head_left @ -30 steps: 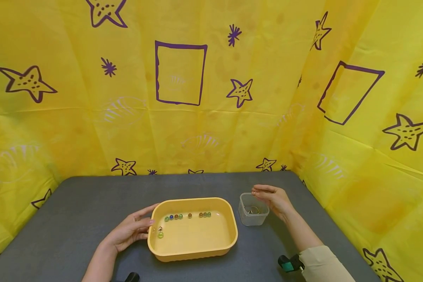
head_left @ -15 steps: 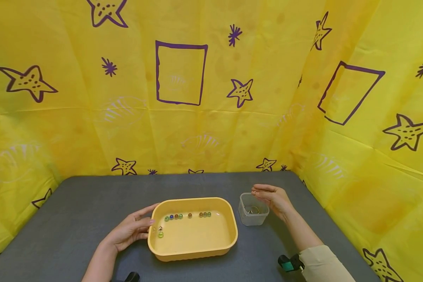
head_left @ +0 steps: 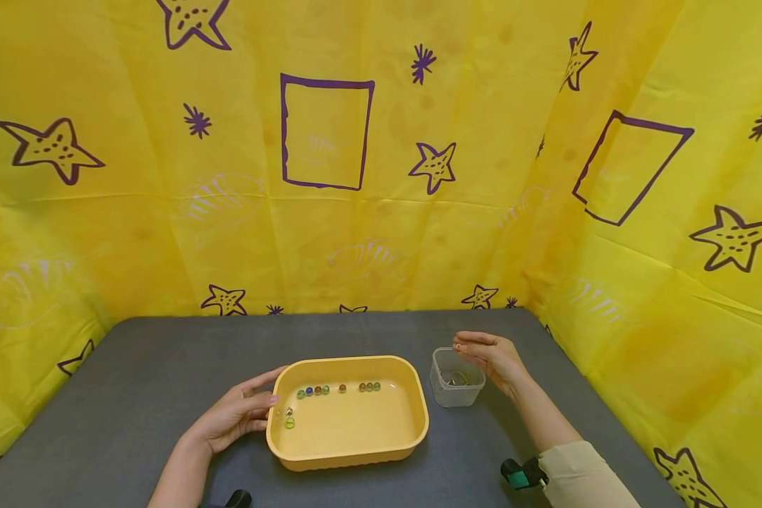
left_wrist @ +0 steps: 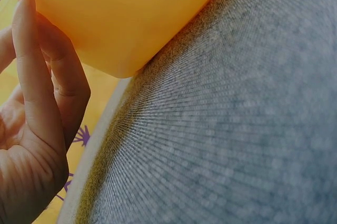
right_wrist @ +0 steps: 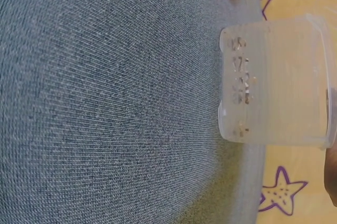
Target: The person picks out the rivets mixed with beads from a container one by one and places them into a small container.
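Almost nothing moves between the earlier head frames and now: both hands keep their places. The left hand (head_left: 231,418) grips the left end of a yellow tray (head_left: 349,429) that sits on the grey table (head_left: 184,346), its thumb at the rim. From the left wrist view, fingers (left_wrist: 34,77) show against the outer wall, a side the head view mostly hides. Only the head view looks inside the tray, where glass marbles (head_left: 318,390) line the far side, and a shiny silver piece (head_left: 288,411) sits near the left wall, just beyond a yellow-green marble (head_left: 289,423). Well apart from the left hand, the right hand (head_left: 500,363) pinches a small pale thing (head_left: 459,347) at the rim of a clear container (head_left: 455,397), just beside the tray's right end; what that thing is, I cannot tell. Right-wrist footage catches merely a dark bit of that hand, but shows, through the container's wall, small pieces (right_wrist: 242,84) at its bottom; from above, a loop (head_left: 458,378) can be made out among them.
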{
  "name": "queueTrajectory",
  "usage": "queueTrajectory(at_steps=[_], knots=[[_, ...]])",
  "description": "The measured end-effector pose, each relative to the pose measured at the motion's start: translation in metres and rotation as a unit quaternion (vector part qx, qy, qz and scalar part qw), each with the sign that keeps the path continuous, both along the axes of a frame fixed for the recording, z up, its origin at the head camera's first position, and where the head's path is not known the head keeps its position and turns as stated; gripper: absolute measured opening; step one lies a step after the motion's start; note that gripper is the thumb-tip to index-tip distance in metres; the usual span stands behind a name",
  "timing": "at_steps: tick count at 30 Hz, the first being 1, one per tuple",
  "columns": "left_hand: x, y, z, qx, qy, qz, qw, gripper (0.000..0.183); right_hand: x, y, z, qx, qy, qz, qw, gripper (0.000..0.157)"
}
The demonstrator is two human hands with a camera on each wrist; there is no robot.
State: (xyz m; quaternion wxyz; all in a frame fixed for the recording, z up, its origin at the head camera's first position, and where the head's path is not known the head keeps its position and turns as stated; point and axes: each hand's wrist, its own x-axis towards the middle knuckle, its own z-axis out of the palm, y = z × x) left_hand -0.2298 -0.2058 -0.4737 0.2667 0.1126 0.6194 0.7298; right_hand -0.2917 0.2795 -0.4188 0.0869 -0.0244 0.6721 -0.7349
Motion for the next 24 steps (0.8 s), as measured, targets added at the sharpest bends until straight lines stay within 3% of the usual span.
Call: queueTrajectory(at_steps=[3,10,24], knots=[[0.0002,0.0002,0.0003,-0.002,0.000,0.002,1.0000,0.074,0.0003,-0.0010,0.0007,0.002,0.000,-0.003,1.000,0.050],[0.0005,0.0001,0.0012,-0.005,-0.001,0.003,1.0000,0.075,0.0021,-0.0010,0.0017,-0.014,0.005,-0.003,1.000,0.039],[0.0010,-0.0001,0.0015,0.002,-0.002,-0.002,1.0000,0.075,0.0002,-0.0032,0.0017,-0.006,0.002,-0.001,1.000,0.043]])
